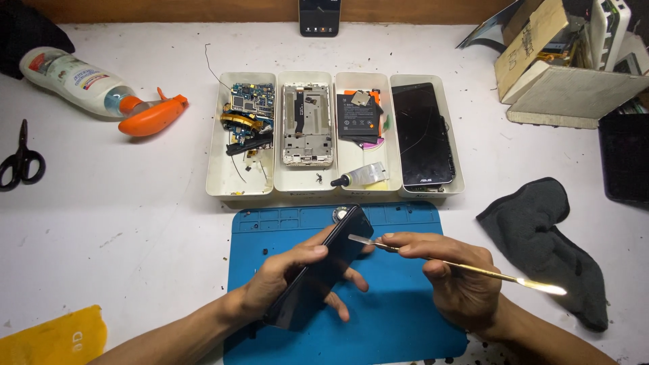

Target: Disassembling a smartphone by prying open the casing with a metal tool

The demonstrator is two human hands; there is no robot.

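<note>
My left hand (pixel 287 274) grips a black smartphone (pixel 323 267), held tilted on its edge above a blue work mat (pixel 399 318). In my right hand (pixel 456 274) is a thin metal pry tool (pixel 473 268); its flat tip touches the phone's right edge near the top. The tool's far end sticks out to the right and catches the light.
Behind the mat stand several white trays (pixel 216 162) with circuit boards, a phone frame, a battery, a glue tube and a cracked black screen. A dark cloth (pixel 547 243) lies right, scissors (pixel 20 162) and a spray bottle (pixel 101 88) left, boxes (pixel 561 74) back right.
</note>
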